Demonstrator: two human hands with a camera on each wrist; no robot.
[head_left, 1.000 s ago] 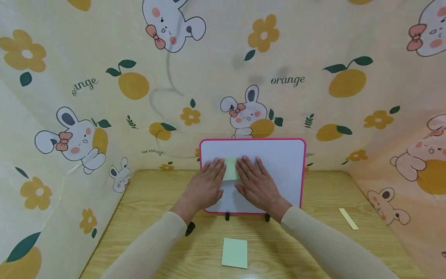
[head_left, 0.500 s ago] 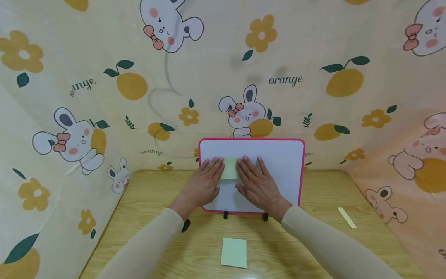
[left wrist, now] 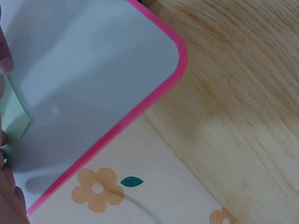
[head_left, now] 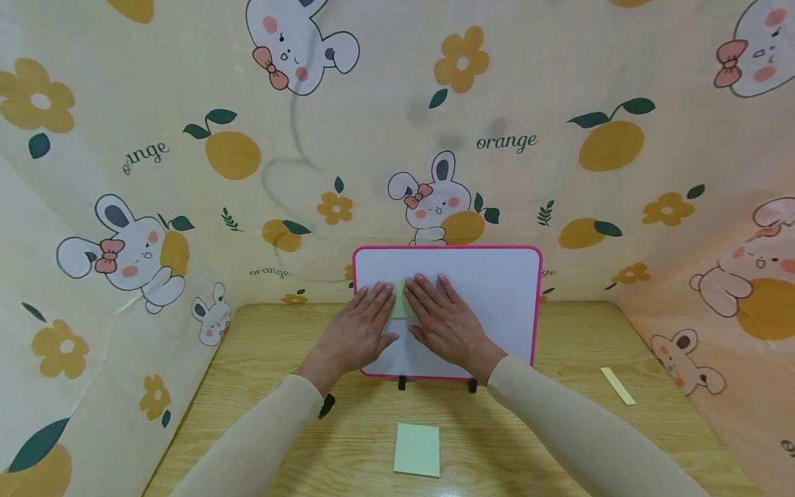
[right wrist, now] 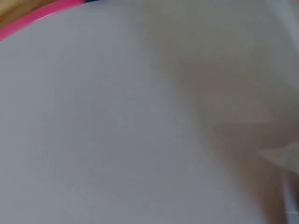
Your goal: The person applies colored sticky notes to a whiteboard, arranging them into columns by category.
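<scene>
A whiteboard (head_left: 497, 297) with a pink rim stands propped at the back of the table. On its left half sits a pale green sticky note (head_left: 399, 307). My left hand (head_left: 355, 335) lies with fingers straight over the note's left side. From the other side, the straight fingers of my right hand (head_left: 448, 323) cover the note's right part, leaving a narrow strip showing between the hands. In the left wrist view, a corner of the sticky note (left wrist: 15, 116) shows beside fingers at the left edge. The right wrist view holds mostly bare whiteboard (right wrist: 103, 121) and shadow.
A pad of pale green sticky notes (head_left: 417, 450) lies on the wooden table (head_left: 534, 442) in front of the board. Off to the right is a thin pale yellow strip (head_left: 617, 386). A small black object (head_left: 326, 406) is near the left wrist. Patterned cloth (head_left: 373, 124) encloses the back and sides.
My right hand has slid left across the sticky note, covering more of it. The left hand stays at the note's left side almost unmoved.
</scene>
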